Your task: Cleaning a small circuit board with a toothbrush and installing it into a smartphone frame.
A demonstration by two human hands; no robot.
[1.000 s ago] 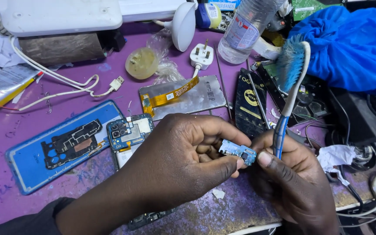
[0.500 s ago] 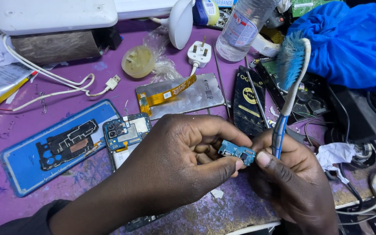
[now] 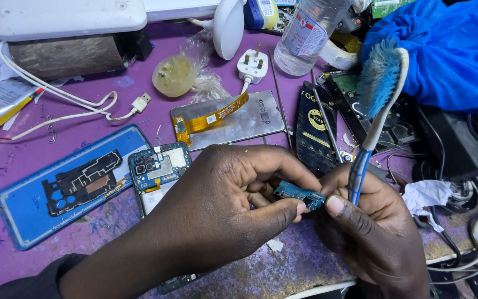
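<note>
Small blue circuit board (image 3: pixel 299 195), pinched between my left hand's (image 3: pixel 225 213) thumb and fingers, is steadied by my right hand (image 3: pixel 374 227), which grips a toothbrush (image 3: pixel 376 111) bristles-up. I judge brushing comes next: tilt bristles down, keep the pinch firm. Beyond my hands, the purple desk (image 3: pixel 12 166) carries an opened phone (image 3: pixel 159 169) and clutter.

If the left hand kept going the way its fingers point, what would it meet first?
The left hand points rightward, so it would first meet the right hand, right behind the small blue circuit board it pinches; depth is unclear.
</note>
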